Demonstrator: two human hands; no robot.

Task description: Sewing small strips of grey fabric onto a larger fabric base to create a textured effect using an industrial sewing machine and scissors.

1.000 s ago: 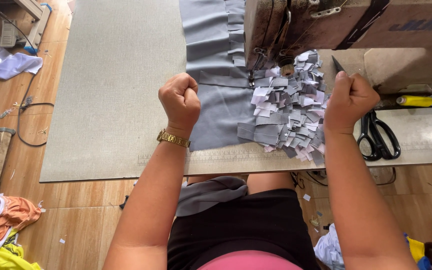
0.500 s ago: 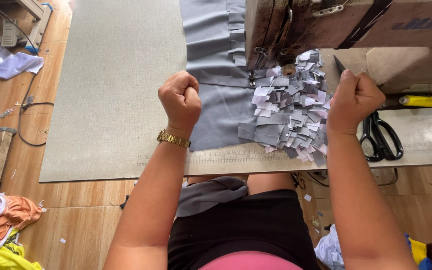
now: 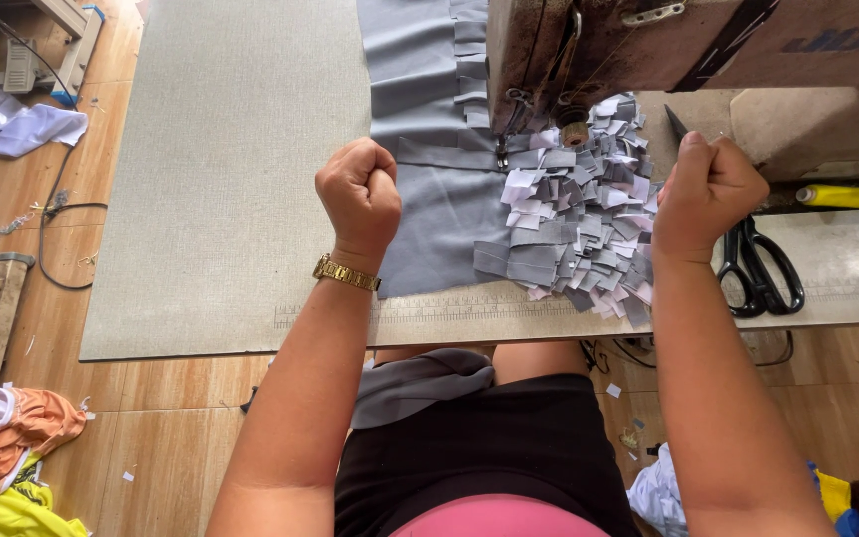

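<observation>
While the head camera is looking straight down, the left hand (image 3: 360, 199) is hovering as a tight fist above the sewing table (image 3: 221, 179), a gold wristwatch (image 3: 346, 273) sitting on its wrist; nothing is showing inside the curled fingers. Just beside it, grey fabric (image 3: 439, 214) is lying flat on the table, running up under the sewing machine (image 3: 648, 50) and hanging over the near edge into the person's lap. The right hand (image 3: 706, 194) is also balled up, raised near the machine's base; whether it is pinching anything is impossible to tell. Between the two fists, a heap of small grey and white labels (image 3: 579, 224) is resting on the fabric, touching it and spreading toward the table's front edge. Black-handled scissors (image 3: 760, 273) are lying on the table just right of the right wrist, and a yellow-handled tool (image 3: 835, 196) is sitting beyond them. On the wooden floor at the left, a white cloth (image 3: 27, 129) and a pile of orange and yellow garments (image 3: 7, 457) are lying well apart from the table.
</observation>
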